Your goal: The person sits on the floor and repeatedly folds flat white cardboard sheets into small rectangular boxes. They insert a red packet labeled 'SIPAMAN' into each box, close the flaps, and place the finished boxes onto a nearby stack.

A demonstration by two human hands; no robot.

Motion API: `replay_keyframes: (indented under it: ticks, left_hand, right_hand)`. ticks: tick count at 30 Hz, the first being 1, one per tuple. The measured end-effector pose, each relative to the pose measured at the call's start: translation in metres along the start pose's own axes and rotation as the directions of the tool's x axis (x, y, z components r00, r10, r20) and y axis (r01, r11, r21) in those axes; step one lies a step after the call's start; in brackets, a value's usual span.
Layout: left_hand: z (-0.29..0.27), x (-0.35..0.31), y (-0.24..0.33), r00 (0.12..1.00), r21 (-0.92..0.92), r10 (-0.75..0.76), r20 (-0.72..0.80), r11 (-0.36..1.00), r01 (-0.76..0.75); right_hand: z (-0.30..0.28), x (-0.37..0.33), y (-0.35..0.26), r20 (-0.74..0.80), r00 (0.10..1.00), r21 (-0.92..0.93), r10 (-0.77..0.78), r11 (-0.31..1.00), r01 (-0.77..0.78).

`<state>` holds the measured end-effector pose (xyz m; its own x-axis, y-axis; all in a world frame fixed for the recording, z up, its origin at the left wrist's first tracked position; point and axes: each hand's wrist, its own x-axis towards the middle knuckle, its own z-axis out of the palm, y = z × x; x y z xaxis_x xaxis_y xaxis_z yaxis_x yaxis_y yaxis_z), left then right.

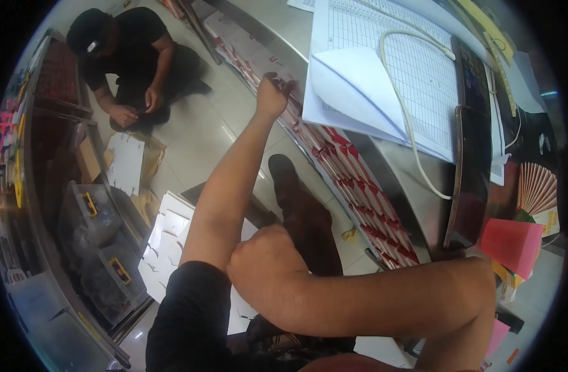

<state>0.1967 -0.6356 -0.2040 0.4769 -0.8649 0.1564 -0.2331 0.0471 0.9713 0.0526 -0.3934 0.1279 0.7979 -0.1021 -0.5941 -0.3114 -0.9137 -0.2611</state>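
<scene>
My left hand [274, 99] reaches forward on a bare forearm, close to the row of red-and-white cartons [339, 161] below the counter's edge. Its fingers are apart and loosely bent, with nothing visible in them. My right arm crosses in front of my body. My right hand [268, 270] is curled closed against the inside of my left elbow, its fingertips hidden underneath. To the right of my left hand, printed grid sheets [414, 80] lie on the metal counter [414, 180], one corner folded up. A white cable [408, 118] runs over them.
A dark phone-like device [467, 180] lies at the papers' right. Beyond are a pink block [512, 245] and a folded fan [538, 189]. At far left, a person in black [132, 62] crouches near white cut-out sheets [125, 161] and clear bins [98, 217]. More sheets [163, 248] lie by my left arm.
</scene>
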Motion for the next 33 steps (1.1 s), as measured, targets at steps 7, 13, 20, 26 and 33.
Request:
replay_keyframes:
  ticks: [7, 13, 20, 26, 33]
  left_hand:
    - [-0.115, -0.104, 0.117, 0.994, 0.194, -0.068, 0.091, 0.980, 0.049]
    - [-0.252, -0.345, 0.227, 0.981, 0.186, -0.093, -0.169, 0.975, 0.124]
    - [-0.321, -0.577, 0.215, 0.690, 0.476, -0.132, -0.712, 0.632, 0.612]
    - [-0.340, -0.610, 0.183, 0.669, 0.219, -0.348, -0.657, 0.761, 0.611]
    - [-0.340, -0.613, 0.169, 0.709, 0.338, -0.254, -0.658, 0.742, 0.579]
  right_hand:
    - [0.013, 0.016, 0.023, -0.115, 0.993, -0.092, 0.003, 0.996, -0.014]
    - [0.023, 0.035, 0.031, -0.223, 0.974, -0.216, -0.025, 0.976, -0.025]
    - [0.099, 0.072, 0.008, -0.581, 0.781, 0.342, 0.229, 0.939, -0.021]
    - [0.166, 0.115, -0.029, -0.467, 0.708, 0.580, 0.530, 0.788, -0.207]
    - [0.171, 0.097, -0.035, -0.628, 0.592, 0.553, 0.506, 0.825, -0.118]
